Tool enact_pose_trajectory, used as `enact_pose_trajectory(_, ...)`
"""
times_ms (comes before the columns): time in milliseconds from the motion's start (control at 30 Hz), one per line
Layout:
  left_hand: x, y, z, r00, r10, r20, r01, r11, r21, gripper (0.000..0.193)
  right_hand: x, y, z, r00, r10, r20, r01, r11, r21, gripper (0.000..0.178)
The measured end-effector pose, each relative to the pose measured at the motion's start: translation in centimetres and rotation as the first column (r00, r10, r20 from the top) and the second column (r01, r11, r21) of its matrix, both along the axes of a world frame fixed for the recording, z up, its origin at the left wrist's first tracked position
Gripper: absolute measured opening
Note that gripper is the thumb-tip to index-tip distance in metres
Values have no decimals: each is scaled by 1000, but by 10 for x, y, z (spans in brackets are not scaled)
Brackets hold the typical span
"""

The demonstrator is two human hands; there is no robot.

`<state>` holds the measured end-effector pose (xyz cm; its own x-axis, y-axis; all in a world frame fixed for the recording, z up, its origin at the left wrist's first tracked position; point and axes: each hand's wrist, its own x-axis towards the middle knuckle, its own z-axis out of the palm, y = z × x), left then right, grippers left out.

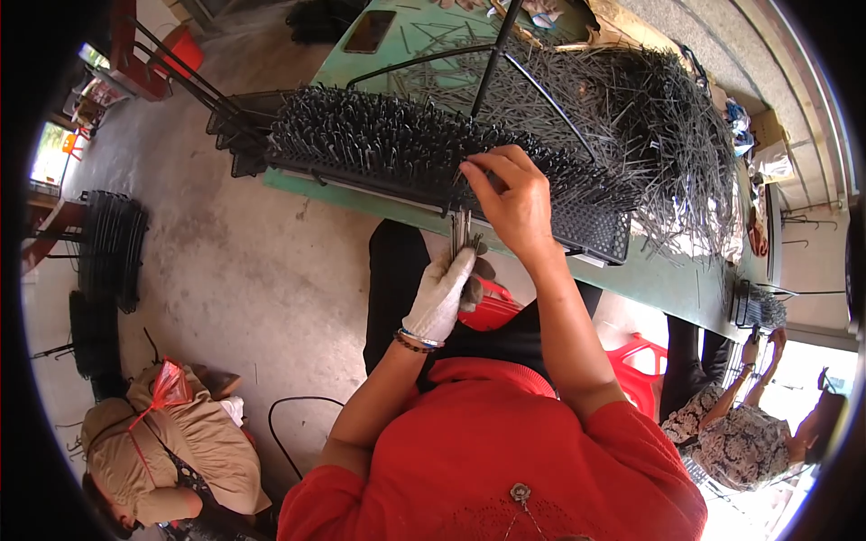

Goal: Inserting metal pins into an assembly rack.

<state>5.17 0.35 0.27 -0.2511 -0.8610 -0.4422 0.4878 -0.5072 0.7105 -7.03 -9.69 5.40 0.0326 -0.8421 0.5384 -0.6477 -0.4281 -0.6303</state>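
My left hand (440,296), in a pale work glove, is closed around a small bundle of thin metal rods (461,234) that point upward below the rack's front edge. My bare right hand (519,200) is above and to its right, thumb and fingertips pinched together at the front of a long black mesh rack (577,227). What sits in that pinch is too small to make out. Short black rods (379,135) stand densely upright in the rack, while the mesh at its right end shows bare.
A large pile of loose dark rods (667,135) covers the green table (695,290) behind the rack; a phone (370,32) lies at the far left. Black bars rise over the rack. A co-worker (740,433) sits at right, another person (180,442) at lower left, near a red stool (642,370).
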Motion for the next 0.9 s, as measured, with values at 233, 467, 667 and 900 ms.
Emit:
enact_pose_trajectory(233, -1, -2, 9, 999, -24, -44, 21, 997, -79, 24, -22, 24, 1, 966, 219, 140, -258, 875, 409, 16)
enact_pose_trajectory(467, -11, -1, 3, 998, -58, -38, 56, 997, -53, 23, -43, 39, -13, 935, -27, 353, -193, 798, 571, 20)
enact_pose_trajectory(667, -22, 0, -2, 996, -86, 11, 86, 995, -44, 25, -56, 47, -15, 875, -152, 460, -159, 806, 570, 18)
enact_pose_trajectory(900, -28, -6, -8, 991, -132, 17, 133, 990, -38, 25, -68, 43, -9, 720, -218, 659, -124, 894, 431, 19)
